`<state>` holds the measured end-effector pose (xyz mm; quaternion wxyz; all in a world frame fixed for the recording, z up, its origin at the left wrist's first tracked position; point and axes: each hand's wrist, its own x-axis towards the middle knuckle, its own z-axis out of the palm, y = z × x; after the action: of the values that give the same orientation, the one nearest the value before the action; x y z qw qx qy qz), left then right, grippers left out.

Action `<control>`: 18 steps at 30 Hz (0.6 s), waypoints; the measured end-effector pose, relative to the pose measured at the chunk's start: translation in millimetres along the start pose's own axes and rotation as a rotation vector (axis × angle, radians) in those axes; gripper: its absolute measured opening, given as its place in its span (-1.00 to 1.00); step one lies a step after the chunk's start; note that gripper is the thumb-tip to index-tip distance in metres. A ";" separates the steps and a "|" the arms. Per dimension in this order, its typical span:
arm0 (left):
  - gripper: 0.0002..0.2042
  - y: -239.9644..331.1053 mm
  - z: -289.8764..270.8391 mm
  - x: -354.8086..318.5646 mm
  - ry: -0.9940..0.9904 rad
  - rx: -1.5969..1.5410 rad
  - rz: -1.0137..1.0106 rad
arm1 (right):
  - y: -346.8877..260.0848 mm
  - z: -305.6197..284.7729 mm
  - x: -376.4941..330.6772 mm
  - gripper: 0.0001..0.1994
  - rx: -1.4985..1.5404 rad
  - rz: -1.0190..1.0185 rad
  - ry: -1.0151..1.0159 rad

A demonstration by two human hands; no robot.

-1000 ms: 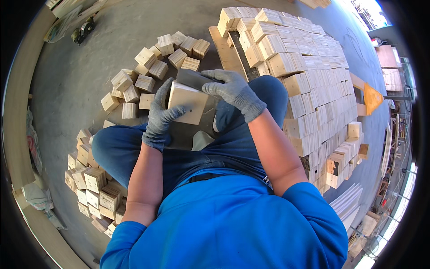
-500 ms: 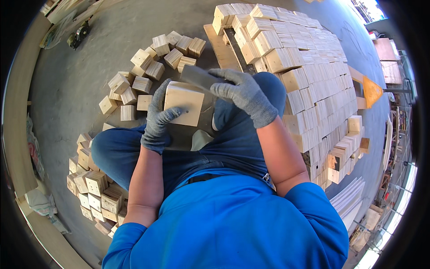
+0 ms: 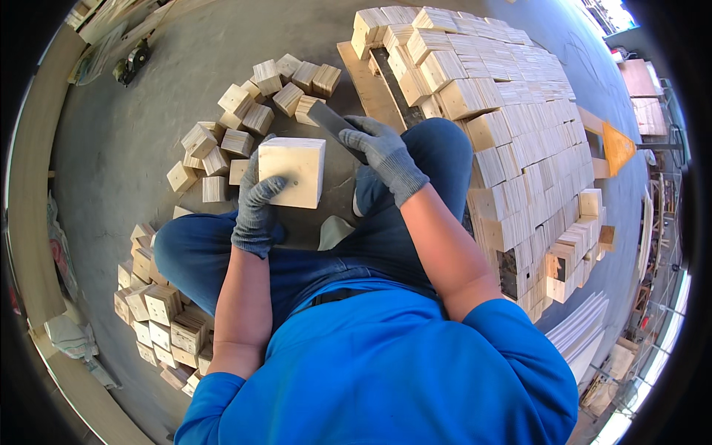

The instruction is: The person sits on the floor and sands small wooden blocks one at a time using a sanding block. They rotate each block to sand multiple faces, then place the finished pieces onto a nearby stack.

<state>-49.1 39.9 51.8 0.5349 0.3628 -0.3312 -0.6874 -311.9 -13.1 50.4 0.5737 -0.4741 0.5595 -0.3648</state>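
My left hand (image 3: 257, 208), in a grey knit glove, grips a square plywood block (image 3: 293, 167) from its left side, thumb across the pale face. That face is turned up toward me and has a small dark spot near the thumb; layered edges show at its top and right. In my right hand (image 3: 387, 154), also gloved, is a dark grey flat block (image 3: 329, 122) shaped like a sanding block. It is tilted, its far end up and left, just right of the plywood block's upper corner. The two look apart. My right fingers cover its lower part.
Loose plywood blocks (image 3: 236, 142) lie on the concrete floor beyond my left hand. More blocks (image 3: 163, 304) are heaped beside my left knee. A large stack (image 3: 519, 148) fills the right side on a pallet, near a yellow triangular pallet-jack part (image 3: 617, 148).
The plywood block has shifted slightly left and turned, showing its right edge. My right hand has moved down and left, and the dark block has swung steeper and away from the wood's top edge.
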 end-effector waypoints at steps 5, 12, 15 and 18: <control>-0.32 -14.3 -14.5 5.8 0.051 -0.081 -0.012 | -33.6 11.3 -40.6 -0.46 0.116 -0.068 0.020; -0.29 -20.4 -21.0 12.3 0.029 -0.136 -0.019 | -30.7 32.9 -39.2 -0.47 0.099 -0.150 0.039; -0.22 -11.7 -13.6 6.5 0.004 -0.154 -0.013 | -10.1 21.0 -18.9 -0.51 0.030 -0.059 0.022; -0.16 -10.8 -15.1 4.0 -0.002 -0.207 -0.017 | 2.0 14.5 -12.8 -0.53 0.078 0.104 0.036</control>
<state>-42.2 37.2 34.4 0.5632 0.3078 -0.2558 -0.7229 -299.2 1.6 51.3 0.5997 -0.4150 0.5791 -0.3643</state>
